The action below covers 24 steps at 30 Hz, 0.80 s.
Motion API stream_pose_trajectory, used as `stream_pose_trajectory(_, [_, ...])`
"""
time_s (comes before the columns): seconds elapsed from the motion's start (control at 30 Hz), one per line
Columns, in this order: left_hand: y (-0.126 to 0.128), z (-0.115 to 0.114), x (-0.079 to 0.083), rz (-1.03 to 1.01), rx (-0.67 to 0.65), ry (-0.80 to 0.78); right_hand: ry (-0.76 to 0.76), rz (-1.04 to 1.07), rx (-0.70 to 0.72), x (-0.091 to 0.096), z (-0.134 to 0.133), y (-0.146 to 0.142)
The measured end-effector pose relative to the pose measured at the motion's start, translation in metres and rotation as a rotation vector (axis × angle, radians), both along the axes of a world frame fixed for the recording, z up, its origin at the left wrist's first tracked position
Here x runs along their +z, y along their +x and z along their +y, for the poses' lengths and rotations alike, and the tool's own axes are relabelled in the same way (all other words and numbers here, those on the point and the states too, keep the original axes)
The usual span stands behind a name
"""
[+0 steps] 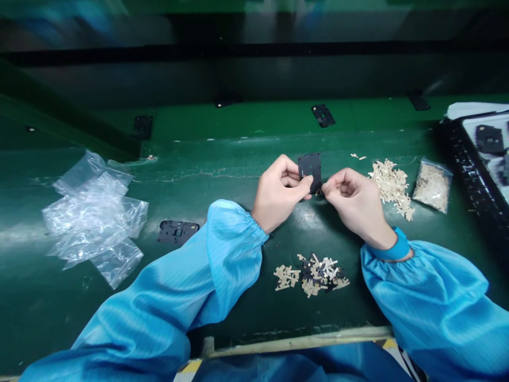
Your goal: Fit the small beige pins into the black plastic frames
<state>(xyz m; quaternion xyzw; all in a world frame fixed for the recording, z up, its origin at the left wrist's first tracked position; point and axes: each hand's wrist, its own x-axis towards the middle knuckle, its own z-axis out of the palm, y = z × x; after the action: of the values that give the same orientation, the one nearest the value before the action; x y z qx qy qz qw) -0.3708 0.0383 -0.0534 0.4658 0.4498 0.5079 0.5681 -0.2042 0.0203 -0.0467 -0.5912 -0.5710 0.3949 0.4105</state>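
Note:
My left hand (280,191) grips a thin black plastic plate (310,168) between thumb and fingers, tilted up above the bench. Close to the plate's lower right corner, my right hand (352,199) is closed in a pinch. Something tiny shows near its fingertips, too small to name. Below the hands lies a mixed pile of small beige and black strips (318,273). Just right of my right hand is a heap of small cream-coloured pieces (392,185).
Clear zip bags (95,212) are piled at left, near another black plate (177,232). A filled zip bag (432,185) lies right of the heap. At far right stands a black tray (469,164) holding plates. More black plates (323,115) lie along the green strip behind.

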Motion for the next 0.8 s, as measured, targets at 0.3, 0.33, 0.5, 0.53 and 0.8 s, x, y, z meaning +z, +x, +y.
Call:
stream_pose_trajectory(0.3, [0.0002,0.0008,0.0000,-0.008,-0.016,-0.014,-0.023,0.013,-0.001,0.0036,0.0022,0.0015])
stream_pose_trajectory(0.33, [0.0002,0.0010,0.0000,-0.013,-0.015,-0.011,-0.025,0.018,0.007,0.0042,0.0024,0.0017])
stream_pose_trajectory(0.5, [0.0005,0.0012,-0.0007,-0.030,-0.005,-0.005,-0.030,0.023,0.027,0.0058,0.0027,0.0019])
stream_pose_trajectory(0.53, [0.0005,0.0010,-0.0008,-0.028,-0.003,-0.007,-0.029,0.021,0.027,0.0058,0.0026,0.0018])
stream_pose_trajectory(0.8, [0.0004,0.0002,-0.0019,0.001,0.001,-0.025,-0.030,0.023,0.056,0.0067,0.0025,0.0024])
